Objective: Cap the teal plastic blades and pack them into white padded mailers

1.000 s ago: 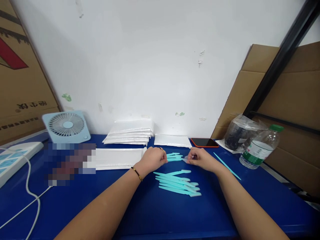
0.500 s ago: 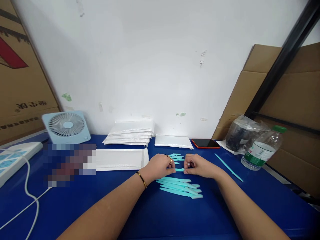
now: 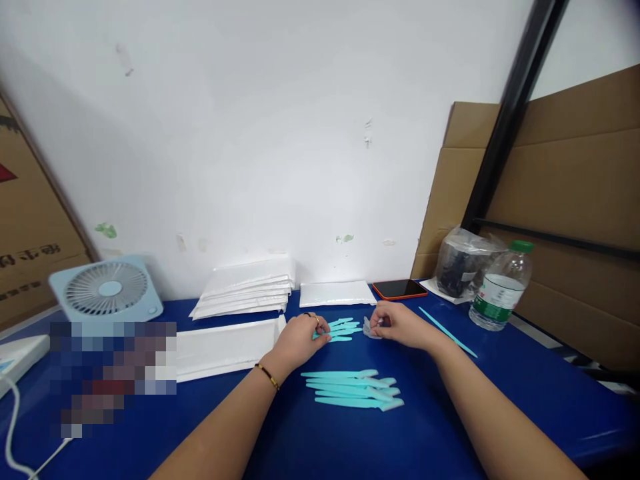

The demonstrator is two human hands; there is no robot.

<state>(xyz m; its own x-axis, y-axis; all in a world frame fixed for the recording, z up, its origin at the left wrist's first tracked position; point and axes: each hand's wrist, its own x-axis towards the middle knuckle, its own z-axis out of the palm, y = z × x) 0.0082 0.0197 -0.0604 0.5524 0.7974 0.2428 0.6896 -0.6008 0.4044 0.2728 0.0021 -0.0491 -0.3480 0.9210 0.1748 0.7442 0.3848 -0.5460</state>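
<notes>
My left hand [image 3: 301, 339] is closed at the far group of turquoise eyebrow razors [image 3: 345, 327]. Its thumb and fingertips meet at the handle end of the nearest eyebrow razor [image 3: 342, 339] there. To the right of this group, my right hand [image 3: 399, 325] pinches at small clear plastic pieces [image 3: 369, 329]; the fingers partly hide them, and their exact shape is unclear. Closer to me, several more turquoise eyebrow razors [image 3: 345, 392] lie side by side, their pale heads pointing right. A single turquoise stick [image 3: 447, 331] rests apart, beyond my right wrist.
White padded envelopes [image 3: 245, 287] are stacked by the wall, with another envelope [image 3: 227, 347] in front and one [image 3: 337, 293] beside them. An orange-edged phone [image 3: 399, 289], a bottle [image 3: 500, 287] and a bagged dark item [image 3: 460, 267] stand right; a fan [image 3: 107, 290] stands left.
My hands have moved apart, the left toward the far razors, the right to the clear plastic. The razor between them now lies in the far group by my left fingertips. The view has shifted.
</notes>
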